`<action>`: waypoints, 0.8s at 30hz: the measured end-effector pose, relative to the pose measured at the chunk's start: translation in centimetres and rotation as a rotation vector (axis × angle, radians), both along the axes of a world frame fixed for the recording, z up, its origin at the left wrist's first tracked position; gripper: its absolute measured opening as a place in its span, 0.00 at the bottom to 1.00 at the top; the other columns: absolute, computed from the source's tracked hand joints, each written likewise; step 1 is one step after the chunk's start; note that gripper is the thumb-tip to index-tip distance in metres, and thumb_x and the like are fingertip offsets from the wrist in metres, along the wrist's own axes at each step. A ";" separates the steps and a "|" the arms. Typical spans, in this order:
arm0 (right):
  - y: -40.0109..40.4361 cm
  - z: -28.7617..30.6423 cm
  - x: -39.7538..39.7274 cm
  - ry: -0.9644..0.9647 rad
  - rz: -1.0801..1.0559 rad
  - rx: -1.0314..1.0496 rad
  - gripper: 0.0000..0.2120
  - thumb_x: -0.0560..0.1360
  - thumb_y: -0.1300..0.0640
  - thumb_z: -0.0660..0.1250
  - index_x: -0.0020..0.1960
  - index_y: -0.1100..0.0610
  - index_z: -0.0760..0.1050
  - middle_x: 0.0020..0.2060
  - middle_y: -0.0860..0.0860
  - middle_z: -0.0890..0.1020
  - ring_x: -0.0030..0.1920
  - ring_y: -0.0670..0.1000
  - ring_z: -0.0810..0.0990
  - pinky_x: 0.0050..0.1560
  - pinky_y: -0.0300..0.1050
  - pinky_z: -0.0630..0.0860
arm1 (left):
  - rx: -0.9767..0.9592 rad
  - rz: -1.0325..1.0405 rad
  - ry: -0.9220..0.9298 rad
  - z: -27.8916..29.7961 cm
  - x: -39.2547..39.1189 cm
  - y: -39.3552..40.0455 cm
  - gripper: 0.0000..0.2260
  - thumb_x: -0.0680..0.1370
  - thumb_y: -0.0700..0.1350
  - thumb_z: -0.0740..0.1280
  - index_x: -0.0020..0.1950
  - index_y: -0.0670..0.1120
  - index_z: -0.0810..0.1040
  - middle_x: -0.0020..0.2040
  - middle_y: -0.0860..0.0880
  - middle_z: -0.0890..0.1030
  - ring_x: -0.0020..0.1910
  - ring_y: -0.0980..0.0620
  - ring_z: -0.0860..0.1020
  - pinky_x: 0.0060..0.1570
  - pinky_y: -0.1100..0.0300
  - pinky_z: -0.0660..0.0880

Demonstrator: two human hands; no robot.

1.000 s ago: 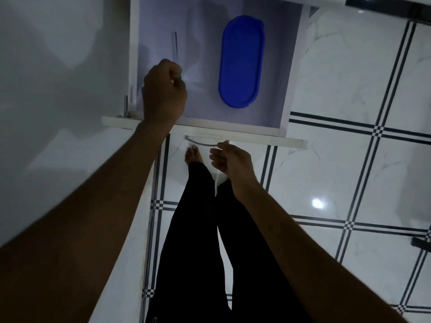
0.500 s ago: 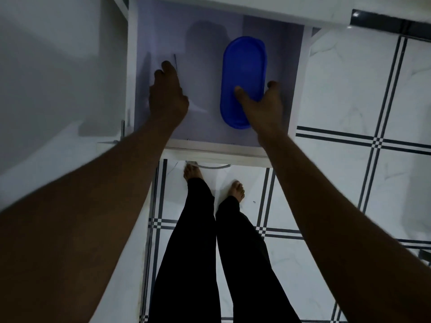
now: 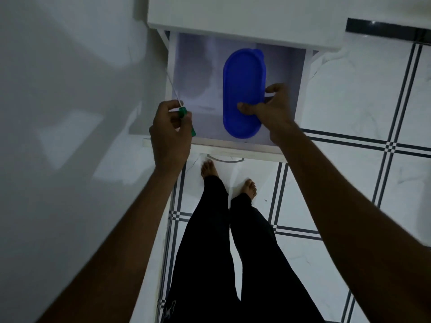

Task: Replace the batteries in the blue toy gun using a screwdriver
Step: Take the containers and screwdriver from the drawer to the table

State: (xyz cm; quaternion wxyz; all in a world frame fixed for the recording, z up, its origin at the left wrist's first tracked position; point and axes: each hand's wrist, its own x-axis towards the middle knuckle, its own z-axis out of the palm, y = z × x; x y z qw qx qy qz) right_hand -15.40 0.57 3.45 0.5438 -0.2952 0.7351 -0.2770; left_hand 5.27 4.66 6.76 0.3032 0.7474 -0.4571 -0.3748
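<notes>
A white drawer stands pulled open below me. Inside it lies a blue oval container with a lid. My right hand grips the container's right side, thumb on the lid and fingers round its edge. My left hand holds a screwdriver with a green handle at the drawer's left front corner; its thin metal shaft points up and to the left over the drawer's side wall. No toy gun or batteries are in view.
A white counter top fills the left side. A white cabinet top overhangs the drawer's back. The drawer's metal handle sticks out over my bare feet. White floor tiles with dark stripes lie to the right.
My left hand has lifted the screwdriver out of the drawer toward its left front corner. My right hand stays on the blue container, now gripping its right edge.
</notes>
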 end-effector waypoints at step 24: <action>13.9 0.4 1.2 -0.254 0.307 0.363 0.58 0.62 0.59 0.82 0.77 0.48 0.45 0.53 0.51 0.76 0.50 0.49 0.79 0.42 0.43 0.79 | 0.143 0.117 0.077 0.6 -0.1 7.8 0.13 0.77 0.39 0.68 0.62 0.42 0.76 0.56 0.49 0.81 0.53 0.50 0.81 0.52 0.51 0.81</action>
